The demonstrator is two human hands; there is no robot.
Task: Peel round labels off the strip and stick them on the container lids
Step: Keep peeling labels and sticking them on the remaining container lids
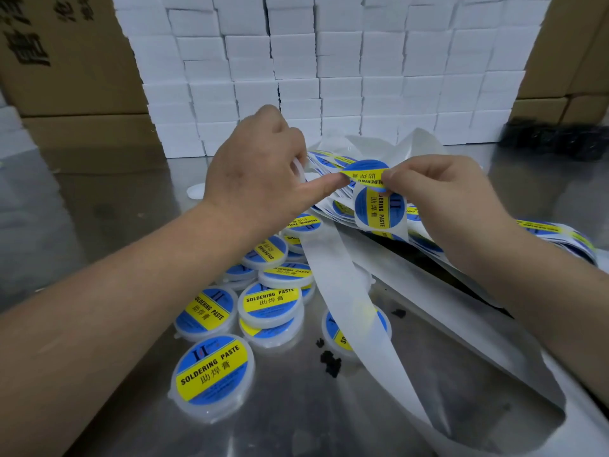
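A: Blue-and-yellow round label (365,174), where is it?
B: Frame centre, pinched by the right grip (438,189), just above the strip (372,209).
A: Left grip (260,173)?
B: Curled round a white container (299,168), thumb touching the label. Labelled containers (270,305) lie lower left on the steel worktop (99,209).

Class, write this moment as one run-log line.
step: peeling | right hand: pinches round label | left hand: grips white container | labelled containers: heaped
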